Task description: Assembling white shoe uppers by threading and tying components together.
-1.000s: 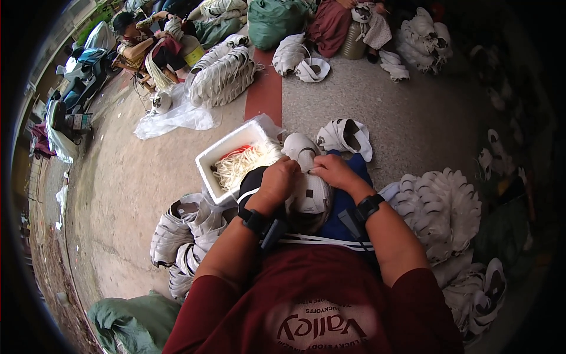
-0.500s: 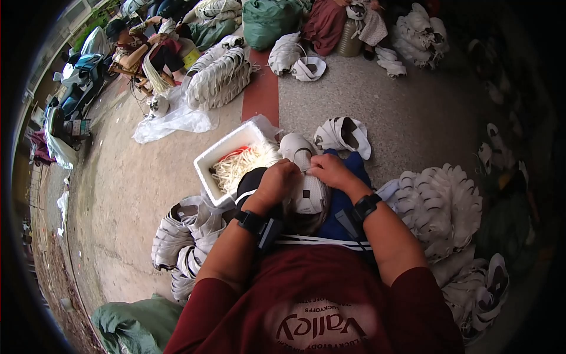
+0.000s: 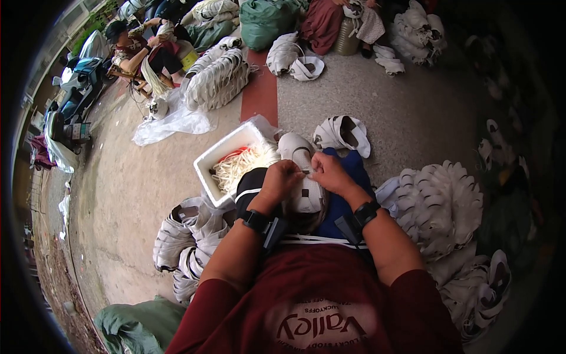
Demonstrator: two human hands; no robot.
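A pale shoe upper (image 3: 309, 200) with small dark patches lies across my lap, its rounded toe end pointing away from me. My left hand (image 3: 282, 179) is closed in a pinch over the upper's left side. Facing it, my right hand (image 3: 329, 173) pinches at the right side, fingertips close to a dark patch in the middle. Whatever thin thing sits between the fingertips is too small to make out. Just left of the upper stands a white foam box (image 3: 203, 171) holding many cream-white laces (image 3: 240, 168) and something red.
Another pale shoe upper (image 3: 343, 137) lies on the ground beyond my right knee. Stacks of uppers rest at my left (image 3: 177, 239) and right (image 3: 439, 209). A green sack (image 3: 138, 324) is at lower left. Farther off, a person (image 3: 138, 53) sits beside a long upper stack (image 3: 218, 82).
My left hand has turned a little and its fingertips now point toward the middle of the upper. The right hand has lifted slightly. The upper stays on my lap.
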